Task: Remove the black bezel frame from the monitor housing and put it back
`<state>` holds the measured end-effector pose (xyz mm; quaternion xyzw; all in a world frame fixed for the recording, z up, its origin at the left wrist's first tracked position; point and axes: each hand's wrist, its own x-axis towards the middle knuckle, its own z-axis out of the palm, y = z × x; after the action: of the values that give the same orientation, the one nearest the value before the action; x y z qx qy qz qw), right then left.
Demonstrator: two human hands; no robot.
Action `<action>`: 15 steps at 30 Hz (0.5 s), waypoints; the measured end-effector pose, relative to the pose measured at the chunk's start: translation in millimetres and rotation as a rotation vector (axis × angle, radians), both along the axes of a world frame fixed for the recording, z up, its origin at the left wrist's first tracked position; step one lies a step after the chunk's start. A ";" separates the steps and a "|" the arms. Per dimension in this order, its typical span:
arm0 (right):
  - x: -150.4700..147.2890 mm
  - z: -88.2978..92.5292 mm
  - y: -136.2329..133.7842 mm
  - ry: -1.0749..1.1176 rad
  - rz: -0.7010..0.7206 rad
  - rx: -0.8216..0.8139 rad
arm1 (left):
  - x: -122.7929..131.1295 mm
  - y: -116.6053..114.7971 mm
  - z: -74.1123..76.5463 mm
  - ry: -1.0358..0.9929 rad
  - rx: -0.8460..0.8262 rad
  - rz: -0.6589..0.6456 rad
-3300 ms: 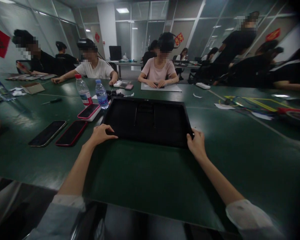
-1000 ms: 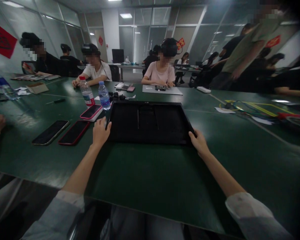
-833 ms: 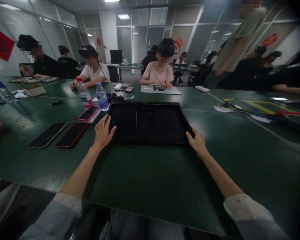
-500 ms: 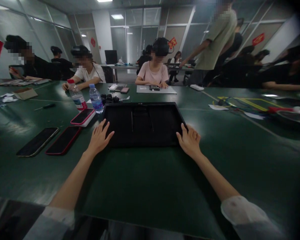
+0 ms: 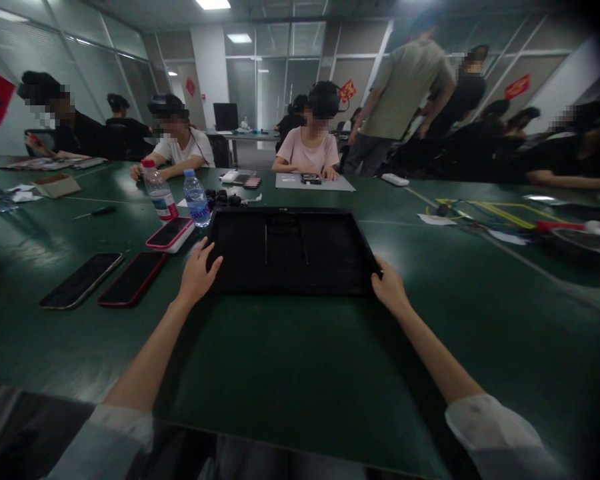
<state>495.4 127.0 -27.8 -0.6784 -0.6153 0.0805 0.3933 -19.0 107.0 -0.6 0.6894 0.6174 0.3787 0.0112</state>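
On the counter (image 5: 300,373), both hands rest at a tray's (image 5: 290,250) near corners.
Left hand (image 5: 197,270) lies spread over the left edge; right hand (image 5: 389,285) curls around the right corner. Phones (image 5: 133,279) lie just left, bottles (image 5: 197,198) near the far-left corner; bare counter lies nearside and right.

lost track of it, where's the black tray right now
In the head view the tray lies centre on the green table, left hand at its near-left corner, right hand at its near-right.
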 end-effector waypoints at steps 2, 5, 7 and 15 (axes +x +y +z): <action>7.1 -2.8 -2.2 0.104 0.093 -0.062 | -8.7 4.0 -1.9 -0.096 0.003 0.145; 3.3 -3.9 -6.8 0.301 0.218 -0.195 | -26.2 13.3 -7.8 -0.259 -0.119 0.341; -8.6 -2.1 -6.0 0.450 0.219 -0.218 | -35.8 19.1 -12.3 -0.357 -0.186 0.350; -34.3 6.1 7.6 0.606 0.102 0.027 | -44.2 27.0 -23.2 -0.539 -0.144 0.365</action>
<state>461.1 134.6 -21.7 -0.5864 -0.5042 0.2908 0.5633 -63.2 134.0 -23.8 0.4398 0.7309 0.4984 0.1546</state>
